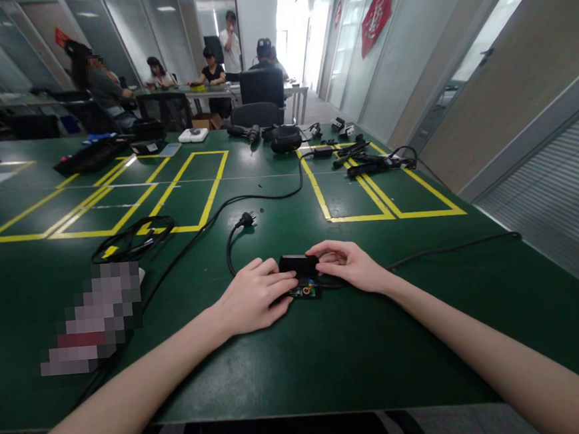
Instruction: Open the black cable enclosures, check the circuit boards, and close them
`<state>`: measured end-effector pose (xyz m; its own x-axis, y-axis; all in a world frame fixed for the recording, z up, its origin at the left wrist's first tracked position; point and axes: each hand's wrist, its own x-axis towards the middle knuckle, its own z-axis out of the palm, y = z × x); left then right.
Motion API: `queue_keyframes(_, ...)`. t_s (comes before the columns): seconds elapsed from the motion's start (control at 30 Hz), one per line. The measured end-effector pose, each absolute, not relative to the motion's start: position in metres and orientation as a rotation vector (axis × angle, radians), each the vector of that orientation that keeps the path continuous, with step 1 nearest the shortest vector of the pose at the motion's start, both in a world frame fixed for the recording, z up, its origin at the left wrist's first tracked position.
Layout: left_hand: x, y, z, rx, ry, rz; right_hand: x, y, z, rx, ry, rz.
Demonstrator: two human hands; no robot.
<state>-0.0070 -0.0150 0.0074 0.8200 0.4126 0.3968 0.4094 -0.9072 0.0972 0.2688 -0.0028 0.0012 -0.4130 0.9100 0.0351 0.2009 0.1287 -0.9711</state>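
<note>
In the head view, a black plastic housing half (pixel 298 264) stands tilted up at the middle of the near table. Just below it lies a small green circuit board (pixel 305 291) with colored wires and a copper-colored ring-shaped part. My right hand (pixel 351 265) pinches the housing half at its right end. From the left, my left hand (pixel 256 296) grips the board's edge, its fingertips reaching over to the housing. A black power plug (pixel 246 220) lies beyond my left hand, its cord running back toward that hand. Another black cable (pixel 408 259) leads off to the right.
A coiled black cable (pixel 136 241) and a blurred-out object (pixel 94 319) lie at left. Yellow tape outlines (pixel 216 182) mark the green table. Along its far side are a drill (pixel 250 134), a black pouch-like item (pixel 286 138) and several black adapters and cables (pixel 360 161). People sit farther back.
</note>
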Motion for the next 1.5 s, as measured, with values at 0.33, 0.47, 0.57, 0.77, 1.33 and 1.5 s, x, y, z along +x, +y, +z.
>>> queue_keyframes(0.33, -0.006, -0.017, 0.009, 2.973, 0.666, 0.660, 0.271, -0.004, -0.001, -0.993, -1.725, 1.336)
queue_keyframes(0.47, -0.006, -0.018, 0.008, 2.981, 0.680, 0.654, 0.272, -0.004, 0.001, -0.939, -1.738, 1.302)
queue_keyframes(0.57, -0.006, -0.018, 0.006, 3.021, 0.650, 0.696, 0.273, -0.005, 0.002, -0.921, -1.753, 1.326)
queue_keyframes(0.77, -0.005, -0.017, 0.005, 3.095, 0.584, 0.839, 0.274, -0.006, 0.006, -0.839, -1.860, 1.309)
queue_keyframes(1.33, -0.006, -0.011, 0.006, 2.772, 0.810, 0.759, 0.268, -0.021, 0.022, -0.711, -2.316, 0.844)
queue_keyframes(1.5, -0.005, -0.010, 0.009, 2.807, 0.751, 0.745, 0.268, -0.022, 0.022, -0.716, -2.376, 0.763)
